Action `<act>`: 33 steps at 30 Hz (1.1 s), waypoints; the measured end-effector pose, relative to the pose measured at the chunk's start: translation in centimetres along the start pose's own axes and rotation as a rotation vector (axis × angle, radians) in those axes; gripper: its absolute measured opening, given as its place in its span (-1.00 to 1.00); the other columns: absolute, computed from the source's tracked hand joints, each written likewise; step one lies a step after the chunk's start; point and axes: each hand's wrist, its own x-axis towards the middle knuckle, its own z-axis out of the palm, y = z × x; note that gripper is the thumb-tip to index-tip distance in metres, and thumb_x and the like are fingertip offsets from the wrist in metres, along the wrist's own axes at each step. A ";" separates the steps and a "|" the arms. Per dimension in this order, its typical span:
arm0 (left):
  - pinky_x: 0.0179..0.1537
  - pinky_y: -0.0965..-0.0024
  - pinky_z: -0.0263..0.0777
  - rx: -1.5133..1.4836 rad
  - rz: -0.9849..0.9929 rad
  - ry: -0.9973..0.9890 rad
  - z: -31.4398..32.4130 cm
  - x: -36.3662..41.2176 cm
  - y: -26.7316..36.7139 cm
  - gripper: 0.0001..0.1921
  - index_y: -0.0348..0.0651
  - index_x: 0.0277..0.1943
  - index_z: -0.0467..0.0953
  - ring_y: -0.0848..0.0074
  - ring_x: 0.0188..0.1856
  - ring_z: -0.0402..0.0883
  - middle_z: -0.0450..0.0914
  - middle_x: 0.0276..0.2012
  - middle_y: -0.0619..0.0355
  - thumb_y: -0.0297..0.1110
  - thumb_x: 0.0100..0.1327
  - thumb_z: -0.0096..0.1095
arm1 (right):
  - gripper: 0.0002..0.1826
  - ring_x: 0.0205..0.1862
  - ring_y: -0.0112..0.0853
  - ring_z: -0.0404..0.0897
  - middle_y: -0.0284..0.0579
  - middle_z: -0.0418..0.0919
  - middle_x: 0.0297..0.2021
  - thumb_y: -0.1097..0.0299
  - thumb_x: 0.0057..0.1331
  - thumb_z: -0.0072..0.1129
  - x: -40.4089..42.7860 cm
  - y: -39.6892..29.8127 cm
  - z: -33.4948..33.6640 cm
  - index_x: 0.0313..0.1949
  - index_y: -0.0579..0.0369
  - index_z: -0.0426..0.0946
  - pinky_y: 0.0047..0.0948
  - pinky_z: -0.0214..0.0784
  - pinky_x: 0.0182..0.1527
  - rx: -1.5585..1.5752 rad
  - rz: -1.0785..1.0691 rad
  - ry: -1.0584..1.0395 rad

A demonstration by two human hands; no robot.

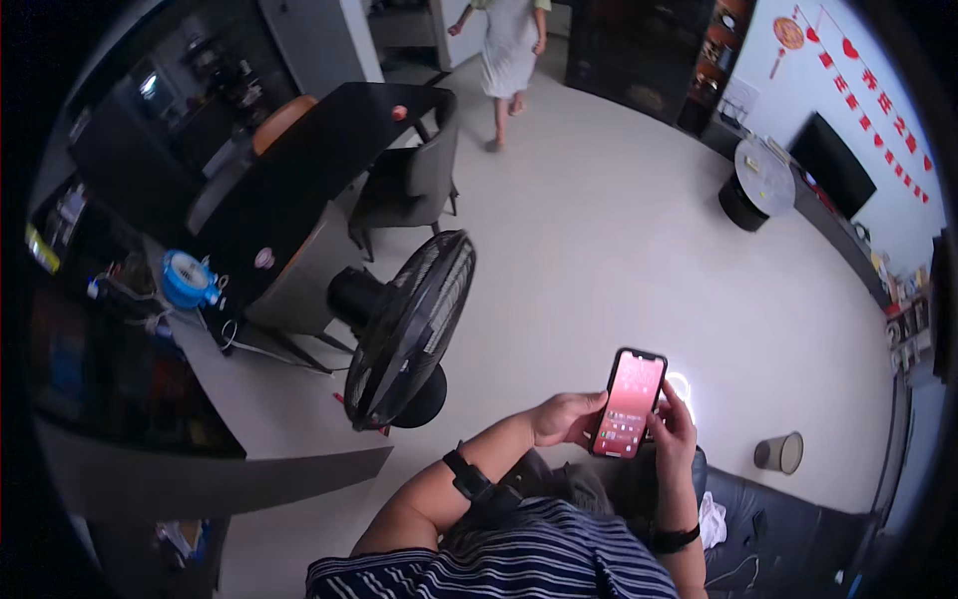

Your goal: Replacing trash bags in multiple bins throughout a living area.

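Observation:
A smartphone (627,403) in a dark case is upright before my chest, its lit screen showing a pink lock-screen-like display. My left hand (570,419) grips the phone's left edge, the thumb along its side. On the opposite edge, my right hand (676,425) holds it with bent fingers. Bands circle both arms: a black strap with a device (471,478) on the left, a dark wristband (675,537) on the right. Behind the right fingers a bright white glow (679,388) shows on the floor; its source is partly hidden.
A black pedestal fan (412,329) stands left of me, near a dark dining table (299,161) with chairs (419,176). Another person (513,52) is at the far side. A wastebasket (780,453) stands right, beyond a black sofa (793,502); a round table (763,176) is farther off.

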 end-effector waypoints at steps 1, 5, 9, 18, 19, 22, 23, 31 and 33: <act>-0.10 0.27 0.44 0.035 0.008 0.020 -0.1 0.8 1.1 -0.42 -0.11 0.21 0.18 0.35 -0.01 0.49 0.44 0.01 0.05 0.12 0.28 -0.25 | -0.45 -0.39 -0.69 0.33 -0.37 0.39 -0.34 0.62 0.13 0.07 1.4 -0.3 -0.2 0.16 0.16 0.25 -0.75 0.22 -0.30 0.024 -0.004 -0.006; -0.19 0.35 0.47 -0.010 0.069 0.156 -3.2 5.2 4.7 -0.47 -0.14 0.16 0.22 0.42 -0.09 0.53 0.46 -0.05 0.07 0.04 0.27 -0.10 | -0.51 -0.38 -0.65 0.33 -0.38 0.37 -0.37 0.60 0.14 0.06 8.6 -0.8 0.0 0.11 0.18 0.30 -0.68 0.26 -0.26 0.038 0.038 -0.014; -0.05 0.22 0.42 -0.113 0.169 0.255 -5.7 8.4 7.7 -0.49 -0.21 0.14 0.23 0.35 -0.03 0.50 0.44 -0.02 0.05 -0.02 0.28 -0.10 | -0.56 -0.29 -0.63 0.36 -0.35 0.38 -0.32 0.57 0.18 0.05 15.8 -1.4 -0.1 0.09 0.17 0.32 -0.66 0.29 -0.23 -0.021 0.028 -0.165; 0.09 0.19 0.31 -0.107 0.393 0.314 -10.9 20.8 17.9 -0.44 -0.29 0.22 0.09 0.28 0.13 0.36 0.31 0.11 -0.03 -0.03 0.32 -0.21 | -0.28 -0.13 -0.48 0.36 -0.20 0.32 -0.11 0.51 0.08 0.16 35.1 -4.2 -3.3 0.23 0.14 0.07 -0.53 0.29 -0.13 -0.118 -0.054 -0.539; 0.09 0.19 0.31 -0.109 0.405 0.321 -11.2 22.1 19.2 -0.44 -0.29 0.22 0.09 0.28 0.13 0.36 0.31 0.11 -0.03 -0.03 0.32 -0.21 | -0.18 -0.07 -0.41 0.34 -0.15 0.27 -0.04 0.50 0.04 0.20 37.2 -4.9 -3.7 0.26 0.16 -0.02 -0.47 0.27 -0.07 -0.206 -0.119 -0.628; 0.14 0.13 0.22 -0.113 0.447 0.320 -12.3 24.3 21.1 -0.39 -0.27 0.24 0.05 0.23 0.17 0.30 0.26 0.16 -0.05 -0.01 0.29 -0.16 | -0.02 -0.05 -0.27 0.35 -0.02 0.22 -0.01 0.51 -0.07 0.26 41.0 -5.2 -4.1 0.29 0.14 -0.16 -0.39 0.28 -0.03 -0.315 -0.246 -0.709; 0.14 0.13 0.22 -0.130 0.452 0.335 -12.4 24.8 21.3 -0.39 -0.27 0.24 0.05 0.23 0.17 0.30 0.26 0.16 -0.05 -0.01 0.29 -0.16 | -0.01 -0.04 -0.26 0.34 -0.01 0.21 0.00 0.51 -0.07 0.25 41.8 -5.3 -4.2 0.29 0.15 -0.17 -0.37 0.28 -0.01 -0.342 -0.302 -0.707; 0.00 0.24 0.35 -0.149 0.398 0.454 -18.2 29.9 27.9 -0.44 -0.21 0.21 0.13 0.34 0.07 0.41 0.35 0.08 0.05 0.01 0.29 -0.17 | -0.28 -0.12 -0.40 0.42 -0.14 0.39 -0.14 0.53 0.08 0.13 53.1 -4.7 -2.8 0.24 0.11 0.05 -0.47 0.30 -0.12 -0.226 -0.052 -0.624; -0.11 0.29 0.45 -0.168 0.382 0.494 -19.9 31.2 30.4 -0.45 -0.19 0.19 0.17 0.38 0.01 0.47 0.40 0.03 0.08 0.03 0.28 -0.15 | -0.45 -0.16 -0.51 0.41 -0.26 0.42 -0.23 0.54 0.18 0.02 56.1 -5.0 -2.3 0.19 0.11 0.16 -0.51 0.28 -0.08 -0.166 -0.013 -0.581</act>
